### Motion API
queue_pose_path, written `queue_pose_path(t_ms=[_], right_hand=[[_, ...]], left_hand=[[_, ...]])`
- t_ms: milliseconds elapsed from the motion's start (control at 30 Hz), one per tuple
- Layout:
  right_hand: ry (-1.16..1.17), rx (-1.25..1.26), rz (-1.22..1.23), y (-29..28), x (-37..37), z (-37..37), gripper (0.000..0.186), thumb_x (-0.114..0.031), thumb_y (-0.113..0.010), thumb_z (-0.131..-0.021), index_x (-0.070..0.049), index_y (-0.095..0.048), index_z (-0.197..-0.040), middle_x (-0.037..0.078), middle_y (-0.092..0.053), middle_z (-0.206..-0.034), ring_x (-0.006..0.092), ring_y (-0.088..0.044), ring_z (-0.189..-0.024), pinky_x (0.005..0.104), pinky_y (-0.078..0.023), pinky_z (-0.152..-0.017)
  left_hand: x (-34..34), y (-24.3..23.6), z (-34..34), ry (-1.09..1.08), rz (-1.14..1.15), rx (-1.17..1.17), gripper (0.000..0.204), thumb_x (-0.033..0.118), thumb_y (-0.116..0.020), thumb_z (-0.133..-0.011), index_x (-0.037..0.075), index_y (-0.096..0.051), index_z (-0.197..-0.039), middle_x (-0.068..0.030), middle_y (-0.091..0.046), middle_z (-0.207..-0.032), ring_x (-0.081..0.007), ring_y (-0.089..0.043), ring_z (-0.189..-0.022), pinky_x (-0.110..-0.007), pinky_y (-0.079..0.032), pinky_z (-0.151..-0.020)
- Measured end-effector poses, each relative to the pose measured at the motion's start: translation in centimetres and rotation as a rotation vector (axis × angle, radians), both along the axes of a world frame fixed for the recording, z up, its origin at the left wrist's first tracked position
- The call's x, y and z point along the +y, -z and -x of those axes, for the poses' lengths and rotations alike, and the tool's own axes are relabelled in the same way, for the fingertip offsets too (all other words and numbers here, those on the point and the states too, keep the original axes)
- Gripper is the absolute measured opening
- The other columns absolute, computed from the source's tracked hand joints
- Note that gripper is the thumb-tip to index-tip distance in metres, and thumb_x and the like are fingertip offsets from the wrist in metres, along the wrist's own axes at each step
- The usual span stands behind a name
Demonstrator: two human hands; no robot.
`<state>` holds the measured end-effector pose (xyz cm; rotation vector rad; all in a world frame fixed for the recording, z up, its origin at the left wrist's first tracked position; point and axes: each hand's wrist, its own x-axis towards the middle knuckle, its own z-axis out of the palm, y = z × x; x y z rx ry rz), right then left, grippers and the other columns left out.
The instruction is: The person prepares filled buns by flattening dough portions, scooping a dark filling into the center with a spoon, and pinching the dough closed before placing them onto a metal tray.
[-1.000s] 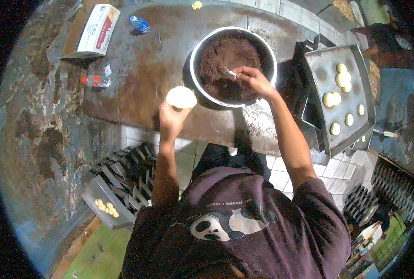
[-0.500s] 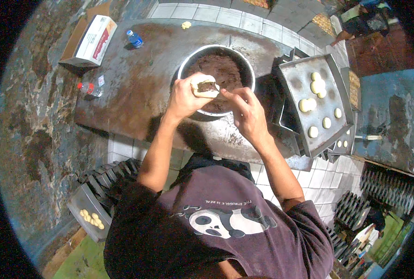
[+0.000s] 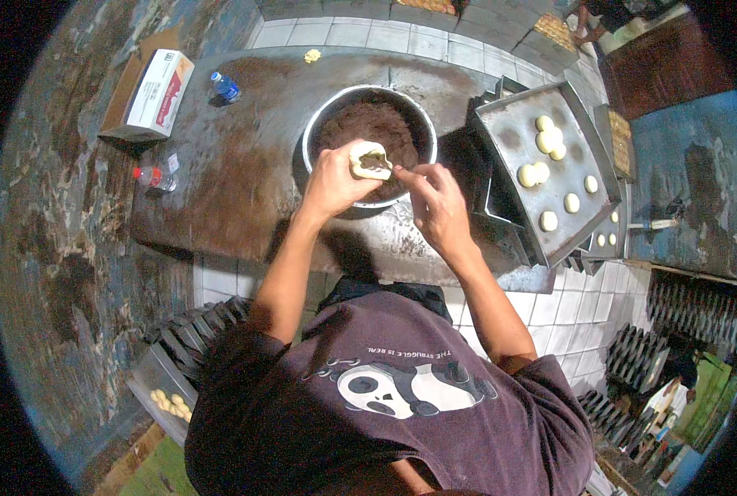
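My left hand (image 3: 334,186) is closed around a pale piece of dough (image 3: 358,153), cupped open with dark brown filling (image 3: 375,162) inside. My right hand (image 3: 441,207) is pinched, its fingertips at the right edge of the dough; a thin thing may be between them, too small to name. Both hands are over the near part of a round metal bowl (image 3: 308,136), which holds a mass of crumbly dark brown filling (image 3: 368,122).
To the right, a metal tray (image 3: 583,198) with several dough balls (image 3: 571,202) rests tilted over other trays. On the table (image 3: 220,190) are a blue-labelled bottle (image 3: 225,88), a red-capped bottle (image 3: 155,178), an open carton (image 3: 160,95) and a yellowish scrap (image 3: 311,55).
The dough in my left hand has turned, its opening looking rounder. My right fingertips stay at its edge. The whole view has shifted slightly.
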<state>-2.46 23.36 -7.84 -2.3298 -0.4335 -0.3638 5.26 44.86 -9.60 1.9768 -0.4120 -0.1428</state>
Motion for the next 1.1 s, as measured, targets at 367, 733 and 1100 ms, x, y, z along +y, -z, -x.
queue_pose_path(t_ms=[367,733,1100], right_hand=[[0.479,0.521,-0.612,14.5,-5.5,7.8,0.019,-0.018,-0.057,-0.105,0.0,-0.063,-0.11,0.01,-0.064,-0.096,0.0188,-0.062,-0.096,0.0324,-0.05,-0.088],[0.691,0.822,-0.132,34.7,-18.9,16.1,0.068,-0.047,-0.067,-0.09,-0.004,-0.055,-0.141,0.028,-0.07,-0.116,0.0441,-0.069,-0.106,0.0519,-0.055,-0.092],[-0.091,0.167,-0.183,-8.0,-5.8,1.0,0.079,-0.033,-0.088,-0.078,-0.004,-0.053,-0.143,0.018,-0.054,-0.139,0.0348,-0.055,-0.129,0.0423,-0.045,-0.11]], left_hand=[[-0.6,3.8,-0.4,0.071,0.179,0.153,0.02,0.004,-0.075,-0.088,0.002,-0.072,-0.107,-0.0058,-0.077,-0.092,-0.0124,-0.072,-0.076,-0.03,-0.058,-0.069],[-2.9,5.0,0.4,0.216,0.285,0.494,0.02,0.007,-0.072,-0.094,-0.001,-0.068,-0.112,-0.0103,-0.077,-0.098,-0.014,-0.073,-0.081,-0.027,-0.057,-0.06],[-6.3,-2.7,-1.8,0.581,0.176,0.199,0.034,0.01,-0.083,-0.077,0.001,-0.071,-0.107,-0.0062,-0.075,-0.096,-0.0127,-0.069,-0.088,-0.031,-0.055,-0.081]])
